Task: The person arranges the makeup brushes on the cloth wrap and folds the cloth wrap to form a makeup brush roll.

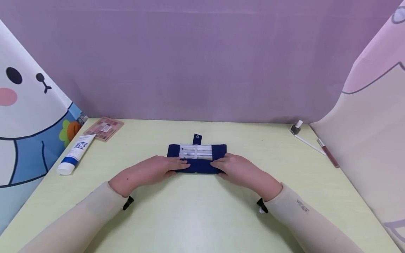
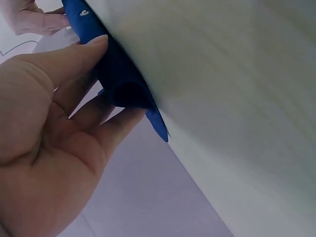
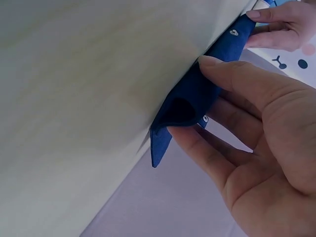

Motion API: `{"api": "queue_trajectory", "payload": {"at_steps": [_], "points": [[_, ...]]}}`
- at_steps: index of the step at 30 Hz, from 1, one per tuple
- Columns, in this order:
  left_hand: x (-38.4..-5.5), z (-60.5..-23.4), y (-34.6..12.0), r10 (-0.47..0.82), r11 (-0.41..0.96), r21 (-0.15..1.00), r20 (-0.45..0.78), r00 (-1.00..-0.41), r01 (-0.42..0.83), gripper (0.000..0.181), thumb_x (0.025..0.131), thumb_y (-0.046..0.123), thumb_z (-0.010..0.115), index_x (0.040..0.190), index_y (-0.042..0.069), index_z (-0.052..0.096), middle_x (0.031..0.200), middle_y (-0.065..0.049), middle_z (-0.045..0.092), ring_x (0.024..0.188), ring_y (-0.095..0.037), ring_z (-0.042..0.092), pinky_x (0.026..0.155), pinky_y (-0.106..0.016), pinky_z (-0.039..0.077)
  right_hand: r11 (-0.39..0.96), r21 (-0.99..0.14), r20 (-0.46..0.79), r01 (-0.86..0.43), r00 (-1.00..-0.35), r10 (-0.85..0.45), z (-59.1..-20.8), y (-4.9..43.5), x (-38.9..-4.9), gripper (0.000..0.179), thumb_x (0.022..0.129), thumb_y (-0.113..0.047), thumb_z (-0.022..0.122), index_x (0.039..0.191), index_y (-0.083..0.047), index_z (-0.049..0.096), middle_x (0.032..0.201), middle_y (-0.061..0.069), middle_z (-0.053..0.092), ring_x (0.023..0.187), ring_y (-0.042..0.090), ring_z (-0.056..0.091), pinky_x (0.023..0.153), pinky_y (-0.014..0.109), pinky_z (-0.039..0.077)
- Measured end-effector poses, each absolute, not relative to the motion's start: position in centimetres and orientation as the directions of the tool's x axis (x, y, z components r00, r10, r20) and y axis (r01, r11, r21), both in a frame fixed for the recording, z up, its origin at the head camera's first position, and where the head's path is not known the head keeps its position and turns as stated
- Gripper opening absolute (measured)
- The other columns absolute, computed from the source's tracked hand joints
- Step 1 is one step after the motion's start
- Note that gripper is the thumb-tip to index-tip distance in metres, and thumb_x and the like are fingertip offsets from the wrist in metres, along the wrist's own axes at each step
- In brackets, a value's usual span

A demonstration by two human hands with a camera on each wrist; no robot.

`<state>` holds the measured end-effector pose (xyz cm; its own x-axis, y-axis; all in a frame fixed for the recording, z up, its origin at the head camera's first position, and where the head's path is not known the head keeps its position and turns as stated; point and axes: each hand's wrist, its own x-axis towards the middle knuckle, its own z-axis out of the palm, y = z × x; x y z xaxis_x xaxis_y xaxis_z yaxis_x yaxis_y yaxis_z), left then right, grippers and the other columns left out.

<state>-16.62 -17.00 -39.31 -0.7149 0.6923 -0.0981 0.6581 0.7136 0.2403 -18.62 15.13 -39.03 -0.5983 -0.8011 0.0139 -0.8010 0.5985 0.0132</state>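
Observation:
A navy blue fabric roll-up case lies on the table, its near edge folded over into a hollow loop. Several slim white sticks show in its middle behind a pale band, and a tab with a metal snap points away at the far side. My left hand pinches the left end of the fold, thumb on the near face and fingers over the top. At the right end, my right hand grips the same fold between thumb and fingers. A metal stud sits on the fold between both hands.
At the left lie a white tube with a blue band and a pink palette. Toward the back right are a small dark bottle with a white cap, a thin white stick and a brownish-red slim tube. A purple curtain hangs behind.

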Motion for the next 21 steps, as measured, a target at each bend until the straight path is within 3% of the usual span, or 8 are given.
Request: {"api": "queue_trajectory", "payload": {"at_steps": [6, 12, 14, 17, 19, 21], "points": [[-16.6, -39.4, -17.2, 0.706, 0.697, 0.248, -0.074, -0.705, 0.672, 0.049, 0.107, 0.002, 0.06, 0.153, 0.019, 0.061, 0.155, -0.005, 0.064, 0.143, -0.031, 0.063, 0.115, -0.048, 0.055, 0.577, 0.0, 0.053, -0.816, -0.577, -0.815, -39.2, 15.4, -18.8, 0.035, 0.097, -0.014, 0.078, 0.132, -0.008, 0.075, 0.126, 0.009, 0.081, 0.115, 0.027, 0.077, 0.097, 0.042, 0.064], [-16.1, -38.5, -17.2, 0.704, 0.697, 0.272, -0.088, -0.705, 0.663, 0.047, 0.105, 0.002, 0.064, 0.148, 0.021, 0.066, 0.142, -0.004, 0.074, 0.121, -0.022, 0.076, 0.098, -0.038, 0.064, 0.553, -0.105, 0.075, -0.827, -0.561, -0.824, -39.1, 15.9, -19.2, 0.032, 0.095, -0.013, 0.078, 0.127, -0.012, 0.077, 0.118, 0.004, 0.083, 0.1, 0.017, 0.079, 0.091, 0.037, 0.065], [-15.9, -38.1, -17.1, 0.7, 0.702, 0.274, -0.099, -0.707, 0.657, 0.044, 0.105, 0.004, 0.065, 0.146, 0.021, 0.068, 0.138, -0.004, 0.076, 0.119, -0.021, 0.076, 0.097, -0.038, 0.064, 0.553, -0.153, 0.061, -0.819, -0.566, -0.822, -39.0, 16.1, -19.4, 0.034, 0.092, -0.014, 0.077, 0.127, -0.015, 0.077, 0.114, 0.0, 0.083, 0.084, 0.009, 0.073, 0.081, 0.03, 0.062], [-15.7, -37.7, -17.2, 0.693, 0.707, 0.289, -0.102, -0.714, 0.645, 0.038, 0.106, 0.007, 0.065, 0.142, 0.02, 0.07, 0.135, -0.003, 0.076, 0.118, -0.021, 0.075, 0.097, -0.04, 0.063, 0.568, -0.237, 0.013, -0.788, -0.587, -0.81, -38.6, 16.4, -19.6, 0.039, 0.091, -0.017, 0.076, 0.13, -0.02, 0.074, 0.101, -0.005, 0.08, 0.064, 0.001, 0.05, 0.065, 0.022, 0.048], [-15.6, -37.6, -17.3, 0.686, 0.709, 0.309, -0.093, -0.722, 0.634, 0.034, 0.107, 0.009, 0.065, 0.139, 0.019, 0.07, 0.131, -0.002, 0.077, 0.114, -0.018, 0.075, 0.095, -0.04, 0.063, 0.572, -0.296, -0.02, -0.765, -0.594, -0.804, -38.4, 16.5, -19.8, 0.041, 0.09, -0.019, 0.075, 0.131, -0.023, 0.072, 0.098, -0.007, 0.077, 0.06, 0.001, 0.04, 0.062, 0.02, 0.04], [-15.5, -37.7, -17.5, 0.68, 0.708, 0.332, -0.078, -0.729, 0.624, 0.029, 0.108, 0.011, 0.064, 0.135, 0.019, 0.071, 0.128, 0.0, 0.077, 0.11, -0.015, 0.074, 0.093, -0.039, 0.063, 0.578, -0.353, -0.055, -0.736, -0.6, -0.798, -38.3, 16.6, -20.0, 0.043, 0.09, -0.021, 0.073, 0.132, -0.025, 0.07, 0.1, -0.008, 0.077, 0.062, 0.001, 0.043, 0.063, 0.02, 0.04]]}}
